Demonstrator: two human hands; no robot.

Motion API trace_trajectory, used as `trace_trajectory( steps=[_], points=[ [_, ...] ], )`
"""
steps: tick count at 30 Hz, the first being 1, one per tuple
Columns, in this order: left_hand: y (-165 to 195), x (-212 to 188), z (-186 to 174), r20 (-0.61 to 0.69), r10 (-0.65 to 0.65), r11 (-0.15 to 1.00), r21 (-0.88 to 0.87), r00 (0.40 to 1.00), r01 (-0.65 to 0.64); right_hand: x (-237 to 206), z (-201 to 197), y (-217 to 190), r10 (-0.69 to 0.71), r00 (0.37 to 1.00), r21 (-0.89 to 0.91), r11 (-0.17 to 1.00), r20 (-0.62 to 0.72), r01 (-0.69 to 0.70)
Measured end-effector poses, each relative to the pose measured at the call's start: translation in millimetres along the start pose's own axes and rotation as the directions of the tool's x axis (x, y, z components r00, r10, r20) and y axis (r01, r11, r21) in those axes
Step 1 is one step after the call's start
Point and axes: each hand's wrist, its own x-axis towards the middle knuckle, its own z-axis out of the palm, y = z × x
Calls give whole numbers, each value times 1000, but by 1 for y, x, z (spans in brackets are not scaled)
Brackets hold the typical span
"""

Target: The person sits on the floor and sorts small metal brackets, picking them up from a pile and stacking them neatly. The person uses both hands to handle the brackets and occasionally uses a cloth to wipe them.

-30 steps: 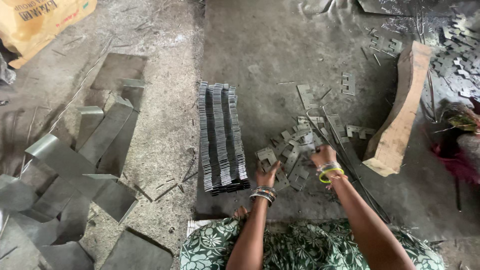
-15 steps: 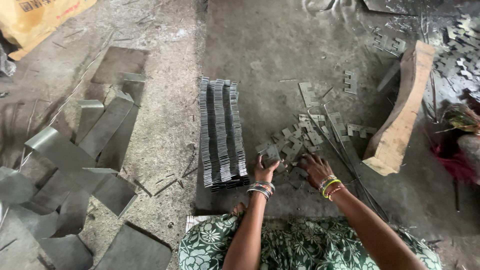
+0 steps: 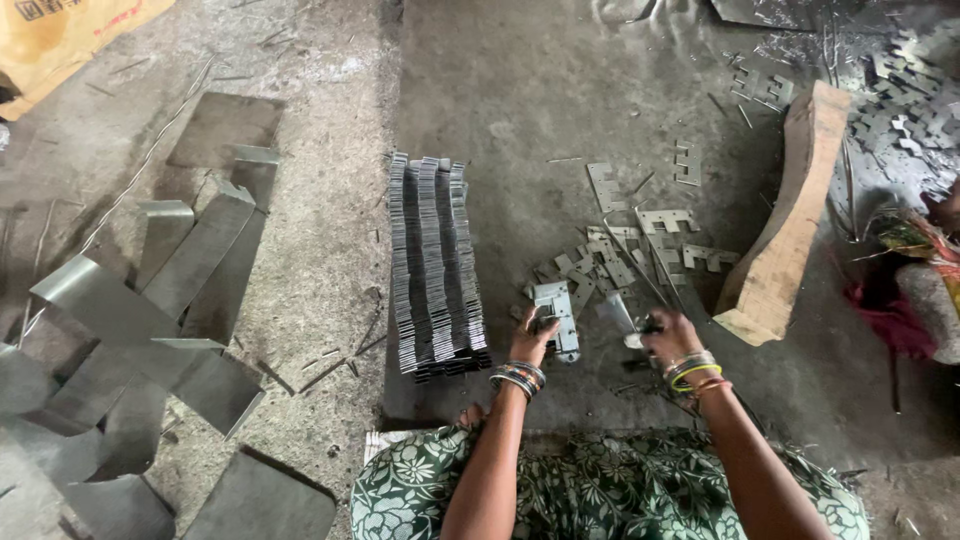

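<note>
Left hand (image 3: 530, 338), lower centre of the frame: fingers curled around the near end of a notched metal plate (image 3: 556, 318), which lies flat on the floor and points toward the top of the frame; bangles at the wrist. Right hand (image 3: 670, 338), just right of the left: fingers bent down onto a small metal piece (image 3: 616, 314) at the near edge of the loose pile; whether it is gripped or only touched cannot be told; coloured bangles at the wrist. Loose pile (image 3: 630, 255), centre right: flat notched stampings scattered on the dark floor, overlapping, with thin strips lying across them. Stack (image 3: 435, 265), centre of the frame, just left of the left hand: several rows of the same stampings set on edge, packed tight, running from mid-frame toward the bottom. Wooden block (image 3: 785, 220), right of the pile: long, curved, pale, lying on the floor slantwise. Further stampings (image 3: 900, 100), upper right corner, heaped behind the block. Sheet offcuts (image 3: 150, 300), left half of the frame: bent grey metal sheets lying over one another on the dusty floor. Sack (image 3: 70, 30), upper left corner: yellow, partly out of view. Floral cloth (image 3: 600, 490), bottom centre, under both forearms: green and white.
</note>
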Motion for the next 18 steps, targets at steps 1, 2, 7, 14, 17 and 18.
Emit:
trace_trajectory(
  steps=[1,2,7,14,17,18],
  points=[
    [0,0,1,-21,-17,999,48,1000,18,0,-1,-2,23,997,411,910,73,-51],
    [0,0,3,-8,2,995,102,1000,-1,-1,0,-6,13,989,744,657,147,-120],
    [1,-3,1,-52,23,948,319,998,-5,-9,30,-30,-285,943,638,762,173,113],
    [7,-4,3,-12,96,970,227,995,-91,-18,51,-46,-277,953,722,684,125,104],
    [9,-3,6,53,193,932,301,980,-200,-20,49,-50,-165,981,522,849,100,89],
    [9,-3,6,36,186,904,384,982,-186,-21,49,-51,-152,974,645,765,171,6]
  ],
)
